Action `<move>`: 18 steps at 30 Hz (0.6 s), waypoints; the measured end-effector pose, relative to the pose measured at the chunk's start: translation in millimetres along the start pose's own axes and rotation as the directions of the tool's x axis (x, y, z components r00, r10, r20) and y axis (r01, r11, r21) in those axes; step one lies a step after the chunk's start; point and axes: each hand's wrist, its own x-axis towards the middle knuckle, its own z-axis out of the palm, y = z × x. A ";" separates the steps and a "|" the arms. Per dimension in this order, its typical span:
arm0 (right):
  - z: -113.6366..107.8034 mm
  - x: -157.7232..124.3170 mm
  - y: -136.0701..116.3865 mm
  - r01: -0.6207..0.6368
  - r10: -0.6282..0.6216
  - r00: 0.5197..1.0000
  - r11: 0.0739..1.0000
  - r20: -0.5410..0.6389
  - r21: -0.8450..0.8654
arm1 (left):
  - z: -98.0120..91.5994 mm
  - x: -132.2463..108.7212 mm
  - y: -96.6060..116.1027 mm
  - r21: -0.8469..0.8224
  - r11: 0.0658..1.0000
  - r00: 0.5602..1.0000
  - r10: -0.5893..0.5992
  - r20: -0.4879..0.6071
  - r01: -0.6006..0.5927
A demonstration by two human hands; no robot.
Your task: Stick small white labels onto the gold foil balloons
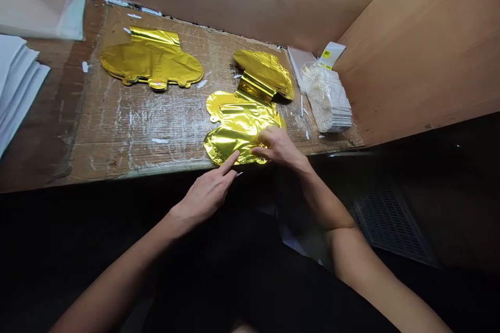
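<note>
My left hand is open and holds nothing, its index finger stretched out with the tip at the near edge of the gold foil balloon. My right hand lies over the balloon's near lobe, fingers spread narrowly on the foil; I cannot tell whether it pinches the sheet or only presses it. The balloon lies flat and crinkled at the near edge of the tabletop, which is covered in worn, tape-scarred cardboard. Its far end is doubled back into a fold, while the near part is spread out. Farther left, a stack of gold foil balloons lies flat, with no such fold in the top one. So, from how things lie, one balloon is partly folded and the stack is unfolded.

To the far right, a clear bag of white packets sits against the wooden side panel, with a white card beside it. The card bears a small yellow label, but I can read no writing on it. At the far left lie white sheets.
</note>
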 end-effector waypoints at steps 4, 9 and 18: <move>-31.0 26.8 2.1 0.107 -0.139 0.977 0.977 0.165 0.187 | 8.4 -9.8 -8.6 -0.038 0.997 0.993 0.068 -0.092 -0.072; -101.6 93.2 16.4 -0.032 -0.180 0.919 0.853 0.351 0.522 | 17.9 -15.2 -17.5 -0.033 0.998 0.988 0.047 -0.145 -0.053; -144.2 157.0 55.8 -0.118 -0.071 0.959 0.780 0.274 0.615 | 6.6 -19.7 -11.2 -0.139 0.978 0.983 0.140 -0.121 -0.156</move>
